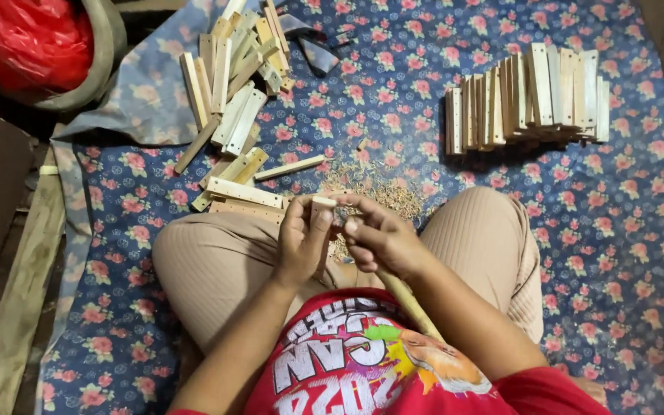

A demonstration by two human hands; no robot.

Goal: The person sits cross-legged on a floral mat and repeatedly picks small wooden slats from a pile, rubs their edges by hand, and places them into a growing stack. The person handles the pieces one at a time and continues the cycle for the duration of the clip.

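Loose slats (pixel 232 100) front-left on cloth (pixel 616 253); stacked slats (pixel 528 100) front-right; shavings (pixel 374 184) between.

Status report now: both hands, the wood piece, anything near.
Left hand shut on small wooden slat. Right hand shut on wooden-handled tool, working at the slat. Shavings ahead; loose slats left, stacked slats right.

Two hands, left hand (pixel 301 240) and right hand (pixel 382 242); two heaps of wooden strips, a loose heap (pixel 232 92) upper left and a stacked heap (pixel 528 100) upper right; one red bag (pixel 24 38).
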